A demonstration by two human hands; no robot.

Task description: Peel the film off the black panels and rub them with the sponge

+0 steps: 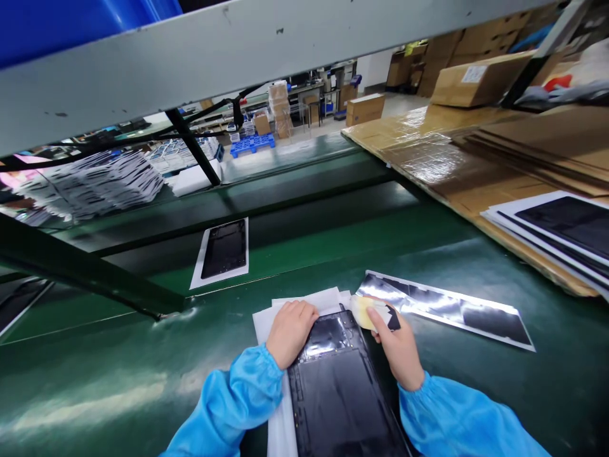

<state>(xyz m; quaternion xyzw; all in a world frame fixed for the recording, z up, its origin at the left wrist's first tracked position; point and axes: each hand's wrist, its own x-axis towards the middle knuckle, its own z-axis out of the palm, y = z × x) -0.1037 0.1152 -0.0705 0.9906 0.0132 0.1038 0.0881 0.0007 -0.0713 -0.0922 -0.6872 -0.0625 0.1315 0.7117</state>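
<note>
In front of me lies a black tablet-like panel (340, 393), on top of white sheets (280, 406) that stick out at its left and upper edges. My left hand (292, 330) is closed over the panel's upper left edge, fingers together and bent; the thumb is hidden. In my right hand (399, 349) a rounded pale-yellow and white piece with a black patch (375, 314) is pinched between thumb and fingers. Its rounded end is at the panel's upper right corner; I cannot tell whether they touch. Behind that hand lies a long, shiny black strip with white borders (457, 311).
Another black panel on a white sheet (223, 249) lies farther along the green surface (118, 381). At right, stacked sheets and panels (566, 222) rest on cardboard (428, 152). A green post (85, 273) slants across the left, and a grey beam (266, 51) crosses overhead.
</note>
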